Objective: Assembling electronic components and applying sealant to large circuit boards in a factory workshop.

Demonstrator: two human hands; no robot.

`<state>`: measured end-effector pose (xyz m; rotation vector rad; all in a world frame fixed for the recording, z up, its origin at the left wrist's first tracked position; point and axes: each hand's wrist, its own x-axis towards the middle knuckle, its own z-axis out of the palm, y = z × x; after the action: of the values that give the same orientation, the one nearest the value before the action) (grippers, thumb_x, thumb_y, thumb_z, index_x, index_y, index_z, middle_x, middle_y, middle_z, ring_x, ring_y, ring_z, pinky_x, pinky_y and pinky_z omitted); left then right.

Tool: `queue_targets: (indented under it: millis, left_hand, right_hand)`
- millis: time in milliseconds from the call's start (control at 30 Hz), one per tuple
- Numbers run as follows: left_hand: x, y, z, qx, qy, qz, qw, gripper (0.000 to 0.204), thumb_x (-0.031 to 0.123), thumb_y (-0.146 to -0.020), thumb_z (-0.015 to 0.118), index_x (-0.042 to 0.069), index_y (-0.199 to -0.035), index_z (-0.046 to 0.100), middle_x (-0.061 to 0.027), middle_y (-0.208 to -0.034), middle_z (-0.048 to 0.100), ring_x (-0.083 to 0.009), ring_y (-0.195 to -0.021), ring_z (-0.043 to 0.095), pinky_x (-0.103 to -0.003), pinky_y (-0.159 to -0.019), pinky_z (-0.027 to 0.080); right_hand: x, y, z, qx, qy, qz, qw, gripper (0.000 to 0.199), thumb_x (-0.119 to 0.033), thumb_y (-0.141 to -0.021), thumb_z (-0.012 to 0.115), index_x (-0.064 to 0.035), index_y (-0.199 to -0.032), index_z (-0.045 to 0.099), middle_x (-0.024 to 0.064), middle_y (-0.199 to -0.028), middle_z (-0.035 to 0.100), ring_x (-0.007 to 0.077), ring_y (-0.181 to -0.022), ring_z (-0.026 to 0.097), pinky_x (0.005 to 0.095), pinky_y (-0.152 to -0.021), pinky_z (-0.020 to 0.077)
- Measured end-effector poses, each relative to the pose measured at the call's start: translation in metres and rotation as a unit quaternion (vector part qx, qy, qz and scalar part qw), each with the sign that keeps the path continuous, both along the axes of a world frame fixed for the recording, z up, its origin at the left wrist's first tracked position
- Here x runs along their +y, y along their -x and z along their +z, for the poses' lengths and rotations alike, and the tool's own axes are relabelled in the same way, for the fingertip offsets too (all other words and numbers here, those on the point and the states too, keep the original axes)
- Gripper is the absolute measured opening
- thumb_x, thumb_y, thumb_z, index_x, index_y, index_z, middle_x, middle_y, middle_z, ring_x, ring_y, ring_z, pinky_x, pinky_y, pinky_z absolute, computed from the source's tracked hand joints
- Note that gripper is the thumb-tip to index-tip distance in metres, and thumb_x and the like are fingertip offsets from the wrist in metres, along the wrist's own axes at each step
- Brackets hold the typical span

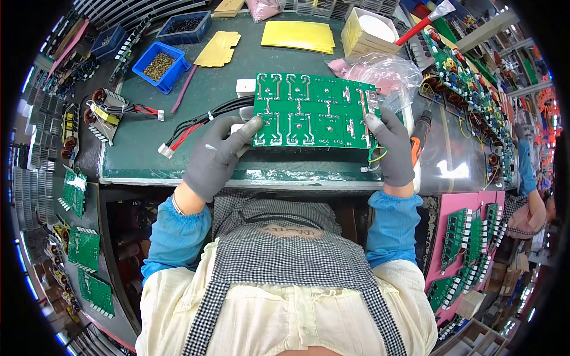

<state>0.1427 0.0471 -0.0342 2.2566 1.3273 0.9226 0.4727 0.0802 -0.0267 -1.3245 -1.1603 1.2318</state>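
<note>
A large green circuit board with silver traces is held flat above the dark green bench mat, solder side up. My left hand, in a grey glove, grips its lower left corner with the thumb on top. My right hand, also grey-gloved, grips its right edge. Black and red wires run out from under the board to the left, ending in a white connector. An orange-handled tool lies just right of my right hand.
Blue bins with small parts and yellow sheets lie at the back of the bench. A clear plastic bag lies behind the board. Coil parts sit at left, populated boards on a rack at right. Another person's sleeve shows at far right.
</note>
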Motion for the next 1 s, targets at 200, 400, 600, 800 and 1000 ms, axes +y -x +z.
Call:
queue_targets:
  millis: [200,400,600,800,1000]
  left_hand:
    - [0.006,0.005,-0.003,0.032,-0.065,-0.010,0.997,0.050,0.003,-0.092,0.066,0.028,-0.135,0.060,-0.0152,-0.113,0.061,-0.0237,-0.090,0.067,-0.030,-0.073,0.059]
    - [-0.001,0.002,0.003,-0.045,0.080,0.028,0.995,0.033,0.015,-0.099,0.061,0.020,-0.132,0.062,-0.0146,-0.107,0.062,-0.0209,-0.087,0.066,-0.034,-0.075,0.056]
    - [0.008,0.017,-0.015,0.021,-0.060,-0.072,0.995,0.044,0.016,-0.099,0.059,0.022,-0.142,0.053,-0.0153,-0.116,0.062,-0.0301,-0.094,0.064,-0.039,-0.081,0.054]
    - [-0.004,0.014,-0.003,0.040,-0.081,-0.019,0.996,0.054,0.013,-0.088,0.067,0.021,-0.140,0.054,-0.0167,-0.122,0.058,-0.0339,-0.102,0.062,-0.040,-0.085,0.053]
    - [-0.030,0.039,0.091,-0.007,0.060,-0.119,0.991,0.065,0.018,-0.079,0.077,0.010,-0.138,0.053,-0.0161,-0.123,0.062,-0.0359,-0.104,0.066,-0.044,-0.084,0.055]
  right_hand:
    - [-0.002,0.000,0.010,-0.177,-0.088,-0.060,0.978,0.039,-0.026,-0.096,0.062,0.0038,-0.121,0.062,0.0096,-0.105,0.067,0.0142,-0.098,0.059,0.0281,-0.084,0.0469]
    - [-0.053,0.042,0.056,-0.257,-0.411,-0.156,0.861,0.032,-0.005,-0.088,0.060,0.0055,-0.118,0.059,0.0142,-0.112,0.067,0.0242,-0.095,0.065,0.0342,-0.082,0.0501]
    - [-0.054,0.131,0.043,-0.409,-0.431,0.230,0.771,0.043,-0.021,-0.080,0.074,0.0004,-0.116,0.062,0.0157,-0.112,0.064,0.0268,-0.081,0.066,0.0369,-0.069,0.0530]
    - [-0.056,0.140,0.035,-0.406,-0.406,0.197,0.795,0.032,-0.017,-0.083,0.072,-0.0022,-0.111,0.066,0.0107,-0.107,0.066,0.0246,-0.070,0.068,0.0331,-0.057,0.0540]
    - [-0.040,0.142,0.039,-0.404,-0.391,0.193,0.804,0.023,-0.016,-0.084,0.073,-0.0029,-0.103,0.068,0.0101,-0.101,0.068,0.0244,-0.066,0.068,0.0329,-0.054,0.0539]
